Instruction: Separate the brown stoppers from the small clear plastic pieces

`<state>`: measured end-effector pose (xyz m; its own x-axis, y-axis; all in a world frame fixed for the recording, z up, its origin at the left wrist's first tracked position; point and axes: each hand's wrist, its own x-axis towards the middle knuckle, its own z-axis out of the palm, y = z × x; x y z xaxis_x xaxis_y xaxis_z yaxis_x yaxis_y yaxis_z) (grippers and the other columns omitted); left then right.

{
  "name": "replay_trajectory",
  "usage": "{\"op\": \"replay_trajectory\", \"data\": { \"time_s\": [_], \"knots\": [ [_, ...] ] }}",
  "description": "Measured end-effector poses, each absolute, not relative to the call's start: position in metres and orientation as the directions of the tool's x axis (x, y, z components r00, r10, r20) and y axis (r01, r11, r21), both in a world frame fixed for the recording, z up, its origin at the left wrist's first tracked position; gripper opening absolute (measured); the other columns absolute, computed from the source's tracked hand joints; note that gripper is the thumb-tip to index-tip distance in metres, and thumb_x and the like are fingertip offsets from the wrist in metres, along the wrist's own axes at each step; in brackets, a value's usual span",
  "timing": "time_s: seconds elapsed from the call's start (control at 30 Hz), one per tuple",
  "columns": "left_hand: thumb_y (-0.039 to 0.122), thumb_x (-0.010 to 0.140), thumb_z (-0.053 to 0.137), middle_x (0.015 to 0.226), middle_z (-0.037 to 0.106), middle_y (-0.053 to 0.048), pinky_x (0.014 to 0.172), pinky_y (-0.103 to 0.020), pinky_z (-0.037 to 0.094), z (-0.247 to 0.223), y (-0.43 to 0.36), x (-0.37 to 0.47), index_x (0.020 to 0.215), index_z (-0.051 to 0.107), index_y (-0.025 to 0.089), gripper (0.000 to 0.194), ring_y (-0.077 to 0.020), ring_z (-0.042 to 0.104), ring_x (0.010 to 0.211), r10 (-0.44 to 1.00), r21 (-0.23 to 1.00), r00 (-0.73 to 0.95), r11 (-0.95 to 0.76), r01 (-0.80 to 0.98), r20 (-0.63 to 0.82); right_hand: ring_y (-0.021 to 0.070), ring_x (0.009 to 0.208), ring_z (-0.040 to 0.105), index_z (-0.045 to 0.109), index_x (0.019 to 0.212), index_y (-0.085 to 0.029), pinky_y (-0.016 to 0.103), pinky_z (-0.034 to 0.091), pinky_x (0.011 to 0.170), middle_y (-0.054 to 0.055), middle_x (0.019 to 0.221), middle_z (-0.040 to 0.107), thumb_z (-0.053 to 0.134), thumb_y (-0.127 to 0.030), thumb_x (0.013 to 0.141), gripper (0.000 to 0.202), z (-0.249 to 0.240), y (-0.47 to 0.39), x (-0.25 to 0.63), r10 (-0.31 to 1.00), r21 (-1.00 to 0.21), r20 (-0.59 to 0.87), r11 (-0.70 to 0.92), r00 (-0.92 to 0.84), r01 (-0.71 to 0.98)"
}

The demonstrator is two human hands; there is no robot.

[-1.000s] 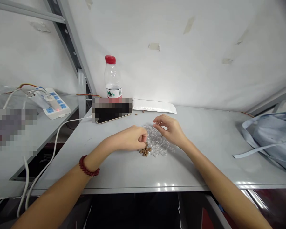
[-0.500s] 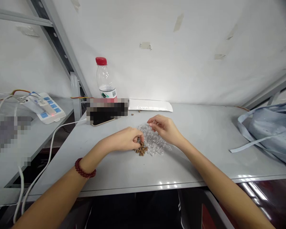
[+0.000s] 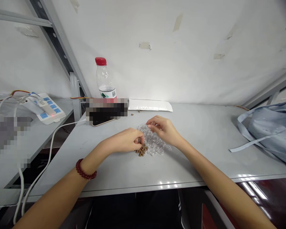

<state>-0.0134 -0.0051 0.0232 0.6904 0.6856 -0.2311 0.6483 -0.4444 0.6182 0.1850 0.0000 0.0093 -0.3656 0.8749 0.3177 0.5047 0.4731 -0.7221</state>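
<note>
Bent over a small heap of brown pellets (image 3: 141, 150), my left hand (image 3: 127, 140) has its thumb and fingers curled together around what looks like a small clear plastic piece (image 3: 139, 140). Just right of the pellets lies a pile of small clear plastic pieces (image 3: 154, 143), partly covered by both hands. My right hand (image 3: 163, 128) hovers at the pile's far right side, thumb and index finger pinched close together. Whatever is between those fingertips is too small to make out.
Behind the pile lie a white flat packet (image 3: 150, 105) and two stray pellets (image 3: 132, 114). A red-capped bottle (image 3: 102, 78) and a phone (image 3: 102, 117) on a white cable stand back left. A blue cloth bag (image 3: 269, 130) rests at right, a power strip (image 3: 50, 109) on the left surface.
My left hand shifts very slightly, and the clear piece in its fingers is more hidden. My right hand moves a touch left and down, still pinched.
</note>
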Motion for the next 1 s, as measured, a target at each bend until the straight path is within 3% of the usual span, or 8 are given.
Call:
{"op": "replay_trajectory", "data": {
  "time_s": [0.27,0.47,0.63,1.0],
  "knots": [
    [0.02,0.07,0.049,0.052,0.051,0.005,0.044,-0.021,0.029,0.02,-0.003,-0.014,0.071,0.059,0.019,0.01,-0.0094,0.041,0.046,0.691,0.624,0.695,-0.458,0.633,-0.198,0.0106,0.065,0.056,0.064,0.086,-0.016,0.027,0.048,0.06,0.004,0.087,0.059,0.053,-0.021,0.086,0.012,0.01,-0.002,0.185,0.884,-0.745,0.303,0.453,-0.357,0.489],
    [0.024,0.073,0.056,0.063,0.058,0.003,0.054,-0.021,0.041,0.029,-0.004,-0.013,0.081,0.062,0.016,0.013,-0.0102,0.051,0.057,0.838,0.766,0.542,-0.387,0.513,0.06,0.0106,0.054,0.054,0.064,0.084,-0.014,0.027,0.046,0.055,0.002,0.068,0.061,0.056,-0.029,0.084,0.017,0.017,-0.004,0.184,0.949,-0.897,0.115,0.226,-0.293,0.379],
    [0.024,0.075,0.058,0.068,0.061,0.001,0.058,-0.021,0.044,0.03,-0.006,-0.008,0.081,0.063,0.015,0.012,-0.0103,0.055,0.061,0.862,0.791,0.469,-0.421,0.445,0.195,0.0098,0.052,0.052,0.066,0.081,-0.014,0.026,0.043,0.054,0.002,0.063,0.062,0.059,-0.034,0.083,0.022,0.022,-0.007,0.183,0.947,-0.941,0.031,0.136,-0.321,0.309],
    [0.024,0.076,0.063,0.078,0.066,-0.002,0.062,-0.024,0.051,0.033,-0.004,-0.01,0.082,0.066,0.015,0.012,-0.0142,0.063,0.073,0.866,0.91,0.481,-0.303,0.284,0.138,0.0106,0.057,0.056,0.067,0.079,-0.016,0.028,0.047,0.061,0.001,0.064,0.064,0.063,-0.034,0.082,0.019,0.015,-0.008,0.184,0.918,-0.99,0.061,0.104,-0.392,0.091]
  ]
}}
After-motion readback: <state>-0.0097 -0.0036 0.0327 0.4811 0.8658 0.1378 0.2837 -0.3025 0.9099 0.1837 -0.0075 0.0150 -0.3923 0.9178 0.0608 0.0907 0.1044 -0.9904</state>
